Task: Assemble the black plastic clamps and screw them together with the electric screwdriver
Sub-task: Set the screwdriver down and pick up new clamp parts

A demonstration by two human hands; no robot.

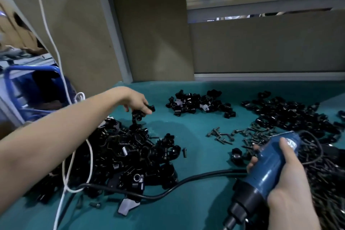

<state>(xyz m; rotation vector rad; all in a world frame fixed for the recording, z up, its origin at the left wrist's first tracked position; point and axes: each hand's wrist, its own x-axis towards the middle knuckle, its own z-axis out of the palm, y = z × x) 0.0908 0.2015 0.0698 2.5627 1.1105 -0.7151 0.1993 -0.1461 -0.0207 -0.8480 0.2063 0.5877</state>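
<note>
So the left hand (137, 101) pinches a black plastic clamp (139, 113) over the pile while the right hand (285, 177) grips the blue electric screwdriver (268, 166).

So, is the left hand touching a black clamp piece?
Touching. The head view shows the left hand with fingers closed on a black clamp piece, lifted above the pile.

Single head-worn wide-angle view, looking forward and steeply down from above the near edge of the teal counter (196, 136). Close in: left hand (137, 101) reaching out mid-frame, right hand (285, 183) large at lower right. Cardboard panels (153, 33) filling the upper frame behind the counter, edges bowed by the lens. Blue cart frame (28, 69) visible off the counter's left side.
</note>
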